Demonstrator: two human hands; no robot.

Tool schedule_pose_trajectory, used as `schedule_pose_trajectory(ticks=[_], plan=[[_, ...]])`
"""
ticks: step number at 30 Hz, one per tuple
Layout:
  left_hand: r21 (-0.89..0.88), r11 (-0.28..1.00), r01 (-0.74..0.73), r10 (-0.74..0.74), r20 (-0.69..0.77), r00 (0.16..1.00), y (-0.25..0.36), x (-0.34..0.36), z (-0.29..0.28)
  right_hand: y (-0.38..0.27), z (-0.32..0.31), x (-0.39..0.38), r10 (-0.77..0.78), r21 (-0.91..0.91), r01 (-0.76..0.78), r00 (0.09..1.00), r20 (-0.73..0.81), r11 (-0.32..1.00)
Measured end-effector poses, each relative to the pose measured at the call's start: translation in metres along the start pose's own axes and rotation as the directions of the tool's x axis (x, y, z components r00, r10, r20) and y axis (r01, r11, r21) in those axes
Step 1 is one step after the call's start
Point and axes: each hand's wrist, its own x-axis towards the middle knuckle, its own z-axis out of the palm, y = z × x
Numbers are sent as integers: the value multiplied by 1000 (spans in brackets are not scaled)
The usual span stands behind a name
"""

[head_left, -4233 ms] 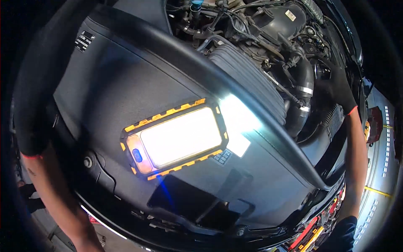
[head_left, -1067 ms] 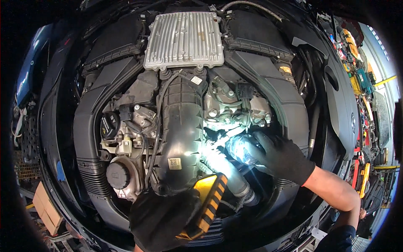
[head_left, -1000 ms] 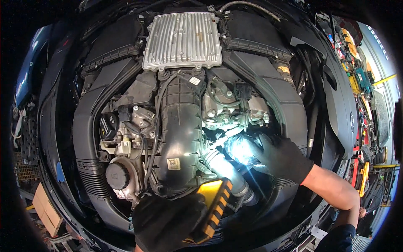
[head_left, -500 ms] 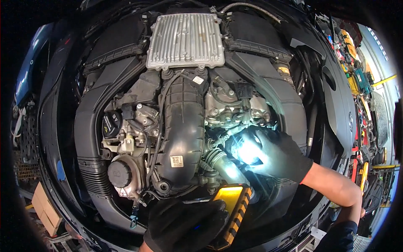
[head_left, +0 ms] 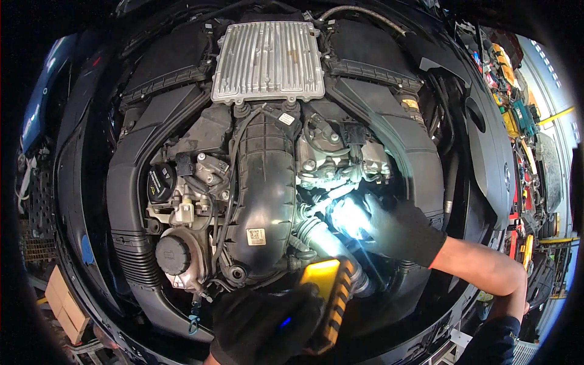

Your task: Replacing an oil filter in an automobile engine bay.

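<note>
My left hand (head_left: 261,322), in a black glove, is closed around a yellow and black rectangular work light (head_left: 331,304) at the front of the engine bay. Its beam falls on the spot where my right hand (head_left: 401,234) reaches down among the engine parts. That hand wears a dark glove too, and glare and shadow hide its fingertips. Just left of it runs a ribbed hose joint (head_left: 311,231) leading into a lit pipe (head_left: 331,246). Above the fingers lie metal engine parts and wiring (head_left: 331,176).
A broad black intake duct (head_left: 264,182) runs down the middle below a finned silver box (head_left: 267,61). A black round cap (head_left: 173,254) tops a reservoir at left, near the oil filler cap (head_left: 162,182). Tools and cases (head_left: 517,118) crowd the far right.
The work light and my left hand have shifted slightly left and tilted. My right hand has moved a little left and down, and the bright spot has moved left with it.
</note>
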Motion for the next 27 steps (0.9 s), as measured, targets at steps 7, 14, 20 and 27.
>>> schedule_pose_trajectory(ticks=[7, 14, 20, 27], plan=[[-42, 990, -133, 135, 44, 990, -13, -4, 11, 9, 16, -9, 45, 7, -47, 979, 199, 999], [-241, 960, -145, 183, 142, 973, -8, -7, 14, 9, 0, -5, 281, 242, -302, 952, 119, 922], [-115, 991, -72, 82, 79, 994, -12, -13, 16, -7, -7, -3, 225, 25, -226, 974, 34, 974], [89, 996, 0, 6, -67, 998, -14, -1, 11, 7, 0, -1, -38, 35, 37, 999, 29, 999]])
